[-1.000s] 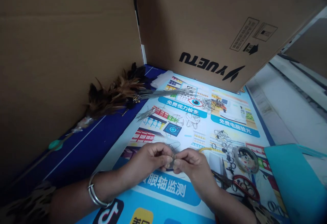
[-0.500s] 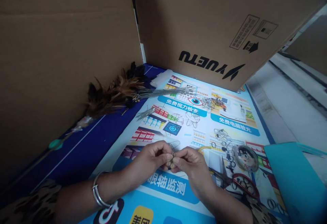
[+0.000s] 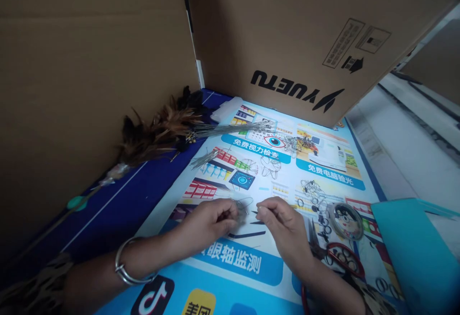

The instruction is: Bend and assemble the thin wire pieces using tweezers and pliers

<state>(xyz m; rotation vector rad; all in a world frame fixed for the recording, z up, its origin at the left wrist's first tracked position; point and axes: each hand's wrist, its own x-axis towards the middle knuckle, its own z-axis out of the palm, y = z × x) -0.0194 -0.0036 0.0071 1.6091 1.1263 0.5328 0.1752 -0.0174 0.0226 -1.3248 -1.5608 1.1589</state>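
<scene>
My left hand (image 3: 223,215) is closed, its thumb and fingers pinched on a small piece of thin wire (image 3: 246,204) that curves out past the fingertips. Part of that piece is hidden by the fingers and blurred. To the right, my right hand (image 3: 282,216) is closed in a pinch, apart from the left one. A tiny dark tip shows at its fingertips, too small to name. Below and between the hands a dark thin strip (image 3: 247,234) lies on the printed sheet (image 3: 266,195). Scissors with red handles (image 3: 345,260) lie beside my right forearm.
A tape roll (image 3: 345,221) lies among small black rings (image 3: 325,231) on the right. Farther back are a bundle of straight wires (image 3: 230,129), bent wire shapes (image 3: 270,166) and brown feathers (image 3: 161,130). Cardboard walls (image 3: 287,32) stand behind; a teal folder (image 3: 409,238) is at right.
My hands were together, both pinching one small piece; now they are apart. The right hand has moved right, while the left keeps the wire piece and has shifted slightly left.
</scene>
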